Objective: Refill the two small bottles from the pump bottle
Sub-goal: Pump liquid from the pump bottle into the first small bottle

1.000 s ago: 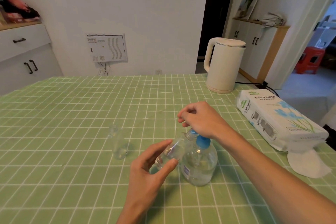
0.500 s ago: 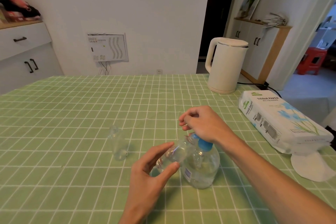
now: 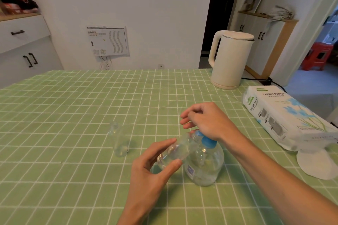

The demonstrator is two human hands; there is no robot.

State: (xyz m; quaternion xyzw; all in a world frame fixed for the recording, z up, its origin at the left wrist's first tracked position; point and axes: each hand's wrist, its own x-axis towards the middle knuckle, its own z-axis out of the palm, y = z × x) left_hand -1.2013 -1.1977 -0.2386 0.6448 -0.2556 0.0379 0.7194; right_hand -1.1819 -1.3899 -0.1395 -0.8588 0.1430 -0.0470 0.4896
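A clear pump bottle (image 3: 204, 166) with a blue collar and pump head stands on the green checked tablecloth. My right hand (image 3: 204, 122) rests on top of the pump head, palm down, fingers curled. My left hand (image 3: 151, 168) holds one small clear bottle (image 3: 175, 151) tilted, its mouth up against the pump's spout. The spout tip is hidden by my right hand. The other small clear bottle (image 3: 118, 142) stands upright and alone on the cloth, to the left of my hands.
A white electric kettle (image 3: 230, 60) stands at the back right with its cord trailing right. A pack of tissue paper (image 3: 285, 117) lies along the right edge, a loose tissue (image 3: 314, 164) beside it. Cabinets stand left and back right.
My right hand has sunk slightly onto the pump head. The tilted small bottle and my left hand have stayed in the same place.
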